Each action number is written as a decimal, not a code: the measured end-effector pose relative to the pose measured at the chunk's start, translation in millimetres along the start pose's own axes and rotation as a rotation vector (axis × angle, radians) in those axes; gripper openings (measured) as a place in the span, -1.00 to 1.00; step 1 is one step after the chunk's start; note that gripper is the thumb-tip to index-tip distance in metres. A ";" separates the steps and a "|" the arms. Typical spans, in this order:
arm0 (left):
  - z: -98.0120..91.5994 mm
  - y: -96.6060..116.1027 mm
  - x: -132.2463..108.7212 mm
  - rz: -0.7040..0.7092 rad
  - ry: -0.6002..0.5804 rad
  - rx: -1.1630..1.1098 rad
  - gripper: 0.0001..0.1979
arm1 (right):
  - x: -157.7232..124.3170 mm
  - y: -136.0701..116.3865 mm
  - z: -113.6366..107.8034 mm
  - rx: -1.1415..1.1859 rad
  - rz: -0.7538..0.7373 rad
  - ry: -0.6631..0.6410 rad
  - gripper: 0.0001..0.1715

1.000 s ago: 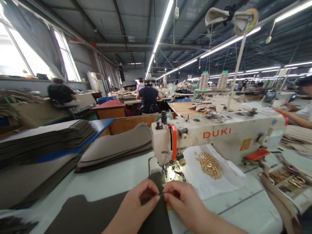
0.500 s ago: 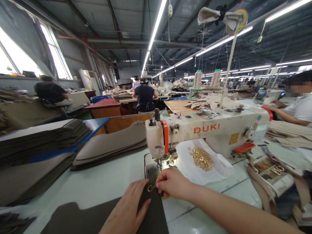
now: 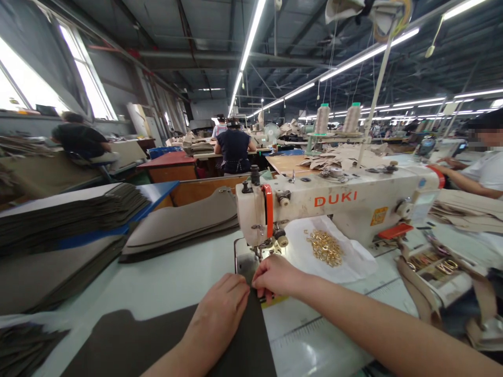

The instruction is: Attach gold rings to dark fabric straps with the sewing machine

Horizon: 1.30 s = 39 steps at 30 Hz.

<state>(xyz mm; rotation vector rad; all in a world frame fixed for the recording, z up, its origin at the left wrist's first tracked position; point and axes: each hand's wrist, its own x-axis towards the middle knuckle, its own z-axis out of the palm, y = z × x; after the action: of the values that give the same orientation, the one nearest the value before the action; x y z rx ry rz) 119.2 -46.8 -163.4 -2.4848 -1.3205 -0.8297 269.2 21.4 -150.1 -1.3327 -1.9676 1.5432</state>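
A dark grey-brown fabric panel [image 3: 165,337] lies on the pale table, its upper corner at the needle area of the white sewing machine [image 3: 334,196]. My left hand [image 3: 222,309] rests on that corner, its fingers drawn together in a pinch; what they grip is covered. Touching fingertips with it, my right hand [image 3: 277,277] pinches at the panel's edge, just in front of the presser foot. The fabric tab and gold ring seen there earlier are hidden by the fingers.
Gold metal rings [image 3: 325,248] lie heaped on a white cloth [image 3: 356,264] beneath the machine arm. Stacked fabric panels [image 3: 181,222] sit at left. A hardware tray [image 3: 440,272] with straps stands at right. A co-worker [image 3: 485,167] sits beyond the machine's right end.
My left hand has slid up and right and its fingers have closed over the gold ring's place, hiding it. My right hand keeps its pinch. The view has shifted slightly.
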 end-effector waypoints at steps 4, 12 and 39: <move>3.8 2.3 2.7 -0.014 0.023 -0.030 -0.74 | 3.1 0.8 -1.1 -0.110 -0.055 0.008 -0.79; 6.0 0.7 3.8 -0.061 0.019 -0.056 -0.79 | -19.4 12.7 -8.8 -0.437 -0.387 0.210 -0.82; 8.0 -1.1 3.2 0.022 0.004 -0.016 -0.76 | -64.3 30.5 -27.5 -1.135 -0.973 0.086 -0.84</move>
<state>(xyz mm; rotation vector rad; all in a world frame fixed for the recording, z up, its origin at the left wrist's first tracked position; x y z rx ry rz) 122.7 -40.5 -168.3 -2.5038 -1.2878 -0.8431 336.7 -14.2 -148.1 -0.3966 -2.8356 -0.1328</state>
